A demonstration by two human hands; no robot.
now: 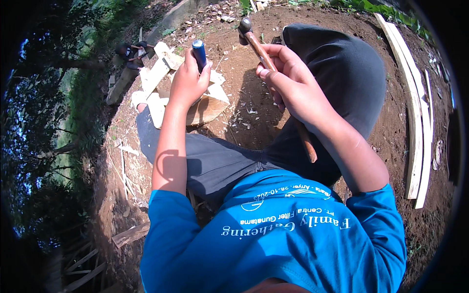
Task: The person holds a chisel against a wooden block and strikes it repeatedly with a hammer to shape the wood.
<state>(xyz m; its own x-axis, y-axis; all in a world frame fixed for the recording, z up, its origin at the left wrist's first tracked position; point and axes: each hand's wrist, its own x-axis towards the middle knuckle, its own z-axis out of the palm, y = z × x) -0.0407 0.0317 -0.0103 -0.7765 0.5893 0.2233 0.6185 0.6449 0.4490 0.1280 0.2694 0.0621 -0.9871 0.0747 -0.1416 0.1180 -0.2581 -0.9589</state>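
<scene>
My left hand (187, 84) is closed round the blue handle of what looks like a chisel (200, 55), its metal-capped end up. The hand hides its blade. Below and around that hand lie a thick wooden block (207, 110) and pale cut wood pieces (157, 73). In my right hand (293, 82) is a hammer (262, 52), gripped partway along its brown wooden handle. Its dark rounded metal head points up and away, level with the chisel's top and apart from it. The handle's lower end hangs above my lap.
My bent legs (337, 73) in dark trousers frame the brown soil (244, 128), strewn with wood chips. Long pale planks (414, 117) lie at the right. A short piece of wood (131, 234) rests at the lower left. Another person (132, 52) sits far left, near trees.
</scene>
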